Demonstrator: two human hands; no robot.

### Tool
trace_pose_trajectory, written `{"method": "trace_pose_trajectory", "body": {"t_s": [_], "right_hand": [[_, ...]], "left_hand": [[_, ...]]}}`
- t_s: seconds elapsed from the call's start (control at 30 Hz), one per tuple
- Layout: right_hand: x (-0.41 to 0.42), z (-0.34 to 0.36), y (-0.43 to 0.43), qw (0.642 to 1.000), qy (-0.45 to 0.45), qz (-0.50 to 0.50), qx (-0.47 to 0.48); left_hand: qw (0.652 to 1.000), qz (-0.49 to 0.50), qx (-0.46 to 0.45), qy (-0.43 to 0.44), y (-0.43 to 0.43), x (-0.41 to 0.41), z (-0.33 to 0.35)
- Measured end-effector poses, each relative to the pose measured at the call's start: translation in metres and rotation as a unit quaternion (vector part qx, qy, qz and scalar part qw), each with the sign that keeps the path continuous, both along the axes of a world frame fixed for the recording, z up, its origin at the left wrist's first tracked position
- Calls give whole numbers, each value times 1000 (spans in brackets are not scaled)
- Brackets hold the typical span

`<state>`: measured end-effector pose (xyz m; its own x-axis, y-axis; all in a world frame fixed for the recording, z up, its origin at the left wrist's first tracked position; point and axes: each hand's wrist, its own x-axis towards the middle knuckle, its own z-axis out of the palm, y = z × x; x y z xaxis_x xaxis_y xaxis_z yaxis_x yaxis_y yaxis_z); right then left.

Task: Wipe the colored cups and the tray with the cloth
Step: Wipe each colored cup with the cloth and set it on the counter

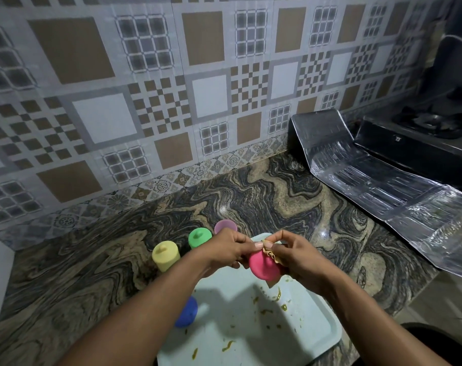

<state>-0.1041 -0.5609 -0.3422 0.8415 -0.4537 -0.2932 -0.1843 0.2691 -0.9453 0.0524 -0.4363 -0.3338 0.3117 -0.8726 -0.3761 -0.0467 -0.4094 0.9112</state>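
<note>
1. While you hold it above the tray's far end, the pink cup (262, 266) lies tilted between your hands. Your left hand (229, 250) grips it, fingers curled and thumb at its rim.
2. Your right hand (295, 256) has its fingers curled and pinches the single tan cloth (270, 250), which is bunched against the cup's mouth. A corner of the cloth hangs below the cup.
3. Cups counted: five. The blue cup (187, 311) is at the tray's left edge. The yellow cup (166, 256), green cup (199, 237) and lilac cup (225, 226) stand in a row on the countertop (79, 273), left of the tray's far corner.
4. Trays counted: one. The pale blue tray (224, 339) carries yellow-green smears.
5. Obstructions: your left forearm covers part of the blue cup and the tray's left edge. Your hands hide most of the pink cup's mouth.
6. Surroundings: a creased foil sheet (369, 175) lies to the right beyond the tray, with a dark stove (422, 143) past it. A patterned tile wall (171, 88) rises behind.
</note>
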Motion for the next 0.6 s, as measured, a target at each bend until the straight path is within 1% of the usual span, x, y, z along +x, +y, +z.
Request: {"method": "trace_pose_trajectory", "body": {"t_s": [0.07, 0.17, 0.27, 0.37, 0.43, 0.47, 0.5, 0.53, 0.6], "right_hand": [[-1, 2, 0, 999, -28, 1, 22], [-3, 8, 3, 997, -67, -20, 43], [-5, 6, 5, 993, -77, -66, 58], [-11, -5, 8, 989, -68, -85, 100], [-15, -8, 10, 991, -51, -62, 110], [-16, -7, 11, 993, -40, -44, 106], [-14, -6, 10, 994, -32, -23, 98], [-13, -3, 9, 995, -32, -2, 90], [-6, 2, 7, 995, -47, 20, 80]], "left_hand": [[999, 15, -42, 8, -1, -3, 0], [990, 68, -114, 37, -6, -11, -6], [980, 106, -146, 80, -9, -19, -14], [979, 95, -116, 137, -5, -22, -26], [981, 63, -63, 175, -1, -21, -27], [983, 48, -31, 175, 1, -21, -23], [987, 41, -4, 156, 0, -21, -17], [992, 43, 14, 114, -3, -21, -11], [996, 91, 15, -13, -14, -22, 0]]}}
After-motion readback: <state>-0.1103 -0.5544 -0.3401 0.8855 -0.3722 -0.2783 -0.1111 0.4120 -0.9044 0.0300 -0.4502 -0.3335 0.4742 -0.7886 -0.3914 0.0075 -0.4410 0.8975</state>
